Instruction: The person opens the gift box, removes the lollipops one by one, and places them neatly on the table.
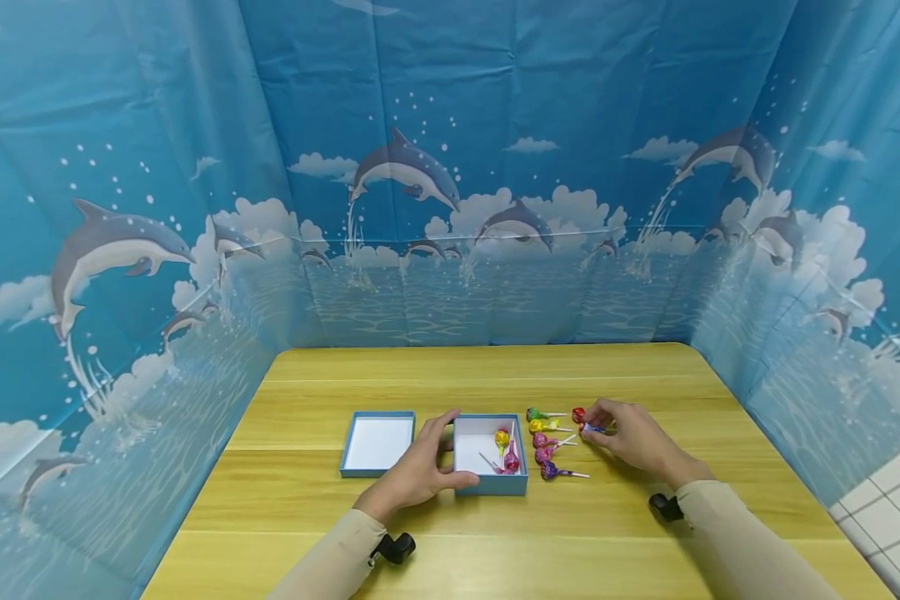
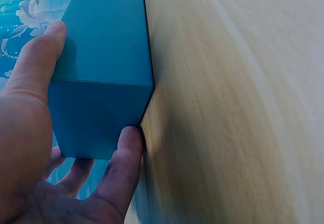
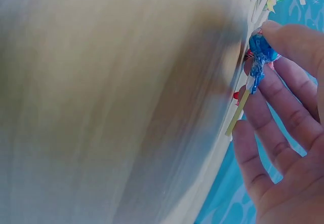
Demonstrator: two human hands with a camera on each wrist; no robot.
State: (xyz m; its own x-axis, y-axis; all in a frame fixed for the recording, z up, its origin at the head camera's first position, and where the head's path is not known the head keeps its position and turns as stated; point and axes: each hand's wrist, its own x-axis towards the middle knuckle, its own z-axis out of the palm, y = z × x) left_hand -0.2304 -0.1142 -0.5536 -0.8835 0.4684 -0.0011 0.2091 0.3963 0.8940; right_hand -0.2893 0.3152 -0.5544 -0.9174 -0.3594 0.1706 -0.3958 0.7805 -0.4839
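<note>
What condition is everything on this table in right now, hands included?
Blue box: open, upright, two lollipops inside.
Lid: off, lying inside-up left of the box.
Left hand: grips the box.
Right hand: pinches the blue lollipop.
Loose lollipops: wrapped, lying on the table beside the box.

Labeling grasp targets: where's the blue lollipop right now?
The blue lollipop is pinched in the right hand, low over the table, just right of the loose lollipop row beside the open box.
</note>
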